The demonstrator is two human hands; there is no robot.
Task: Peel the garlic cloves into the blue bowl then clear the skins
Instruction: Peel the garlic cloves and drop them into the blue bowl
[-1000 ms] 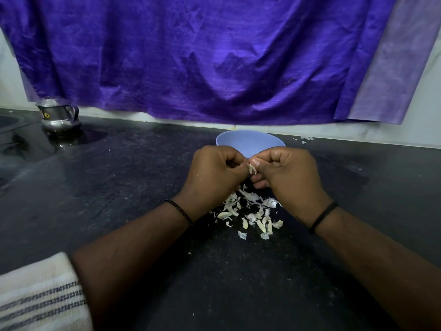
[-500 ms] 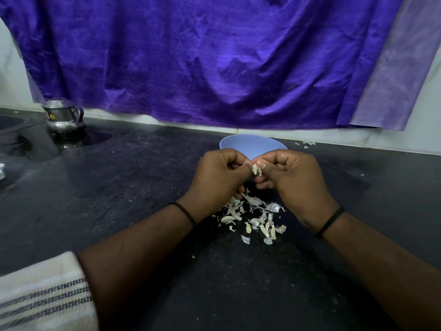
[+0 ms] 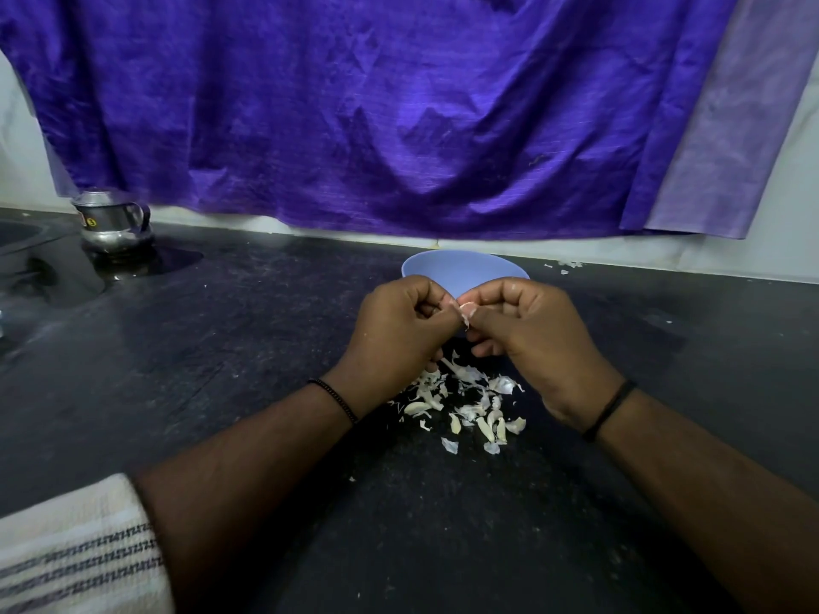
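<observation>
While both hands pinch a garlic clove [image 3: 466,310], skins [image 3: 465,403] litter below.

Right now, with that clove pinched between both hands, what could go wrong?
The garlic clove is held by fingertips only, between the left hand and right hand, in front of the blue bowl; if the grip slips, it would likely drop into the skins on the counter below, not the bowl. Loose skin could also drift into the bowl. A few scraps already lie apart by the wall and might be missed when clearing.
</observation>
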